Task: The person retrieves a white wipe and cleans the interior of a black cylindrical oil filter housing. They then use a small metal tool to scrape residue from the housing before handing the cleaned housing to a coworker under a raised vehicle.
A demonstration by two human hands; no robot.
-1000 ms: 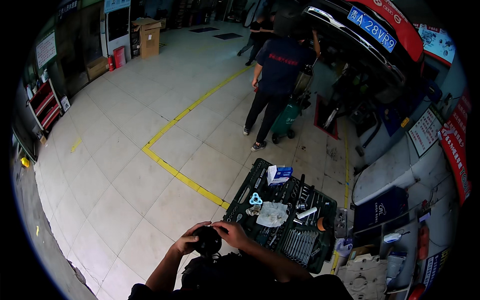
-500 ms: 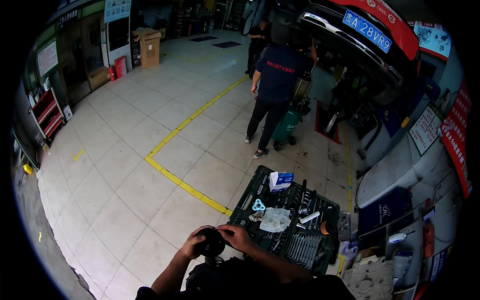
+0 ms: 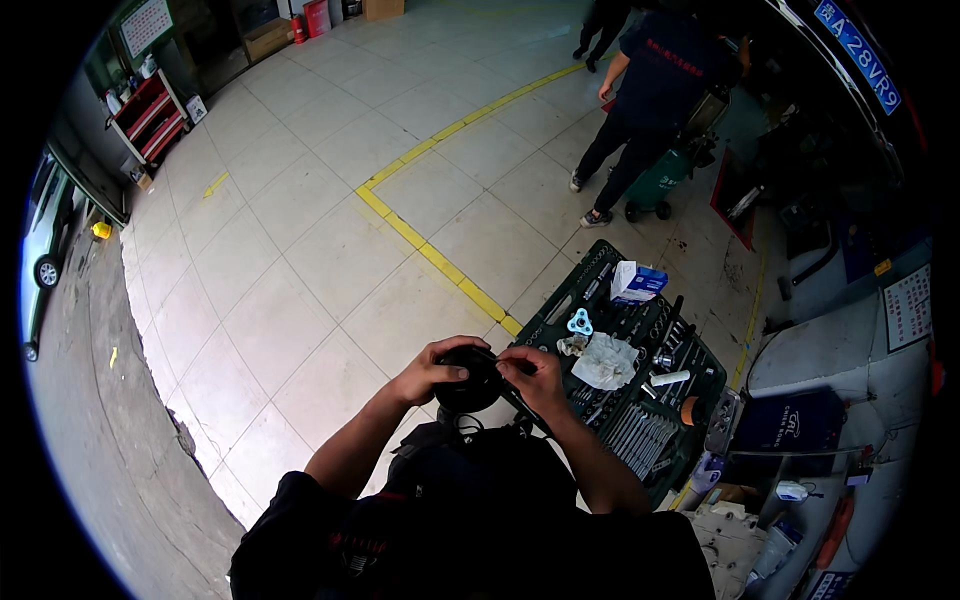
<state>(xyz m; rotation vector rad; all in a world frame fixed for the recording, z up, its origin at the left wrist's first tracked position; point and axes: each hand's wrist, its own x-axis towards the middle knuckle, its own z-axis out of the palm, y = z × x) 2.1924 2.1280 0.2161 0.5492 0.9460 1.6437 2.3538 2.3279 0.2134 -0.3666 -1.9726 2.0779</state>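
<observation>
In front of my body, my left hand is wrapped round the side of a round black part, its thumb lying across the face. The part looks like a shallow cap or housing; its exact kind is too dark to make out. At the right rim of that part, my right hand has thumb and fingers pinched together. Whatever lies between those fingertips is too small to name. Just right of my right hand lies an open dark green tool case with sockets and several spanners.
On the case rest crumpled white paper, a light-blue three-lobed piece, a blue-and-white box and a white tube. Beyond it stand a person and a green wheeled tank. A red tool trolley is far left.
The view has tilted down, so the surroundings sit higher and further right in the picture. Both hands stay at the black part, the right one still pinching at its rim.
</observation>
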